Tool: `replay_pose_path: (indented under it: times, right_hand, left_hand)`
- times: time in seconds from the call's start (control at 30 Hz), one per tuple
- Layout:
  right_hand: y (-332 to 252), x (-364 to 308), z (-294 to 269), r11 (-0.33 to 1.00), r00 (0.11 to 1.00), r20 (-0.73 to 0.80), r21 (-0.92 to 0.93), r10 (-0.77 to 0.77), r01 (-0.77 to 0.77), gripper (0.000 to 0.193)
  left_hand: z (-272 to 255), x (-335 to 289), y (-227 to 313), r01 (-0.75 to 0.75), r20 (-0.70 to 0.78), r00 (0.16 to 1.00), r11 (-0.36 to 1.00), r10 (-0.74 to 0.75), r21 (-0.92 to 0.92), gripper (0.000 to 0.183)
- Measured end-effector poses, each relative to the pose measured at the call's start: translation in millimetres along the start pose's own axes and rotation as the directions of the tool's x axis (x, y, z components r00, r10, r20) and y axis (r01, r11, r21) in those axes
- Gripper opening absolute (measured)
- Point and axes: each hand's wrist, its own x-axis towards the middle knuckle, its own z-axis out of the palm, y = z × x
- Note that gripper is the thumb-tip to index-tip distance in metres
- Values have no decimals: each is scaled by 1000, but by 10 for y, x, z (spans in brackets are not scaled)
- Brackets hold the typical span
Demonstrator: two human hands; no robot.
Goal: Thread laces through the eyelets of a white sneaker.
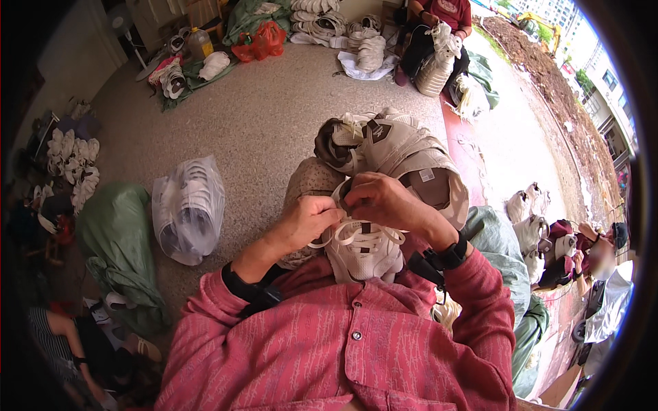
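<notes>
A beige shoe upper (363, 255) with pale laces stands upright against my lap, its toe toward me. At its left edge my left hand (306, 220) is closed in a pinch, and a shoelace (319, 242) loops down from under the fingers. My right hand (384, 200) bends over the dark opening of the same upper, its fingers curled together; what they grip is hidden. Just beyond both hands lies a stack of nested beige shoe uppers (411, 147) with brown linings. My knee in spotted cloth (312, 179) shows beside the left hand.
Left on the speckled floor are a clear plastic bag of uppers (188, 205) and a green sack (116, 226). Another green sack (497, 240) lies at my right. A seated person (445, 41) handles uppers at the back; others sit at right and lower left.
</notes>
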Motion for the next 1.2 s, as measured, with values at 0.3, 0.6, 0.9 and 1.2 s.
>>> replay_pose_path:
  times: [0.3, 0.6, 0.9, 1.2]
  right_hand:
    - [58, -14, 22, 996, 998, -2, 71, 57, -57, 13]
    - [48, -109, 9, 999, 999, -30, 42, 31, -30, 13]
    - [115, -95, 53, 1000, 999, -43, 16, 25, -24, 17]
    - [126, -104, 39, 999, 998, -39, 2, 55, -55, 13]
  left_hand:
    - [-132, 151, -94, 183, 164, 975, 956, -148, -228, 30]
    - [31, 44, 56, -211, -208, 951, 972, 228, 98, 30]
    - [-33, 102, 412, -585, 222, 704, 373, 675, 720, 18]
    - [-91, 188, 416, -579, 302, 797, 517, 523, 631, 16]
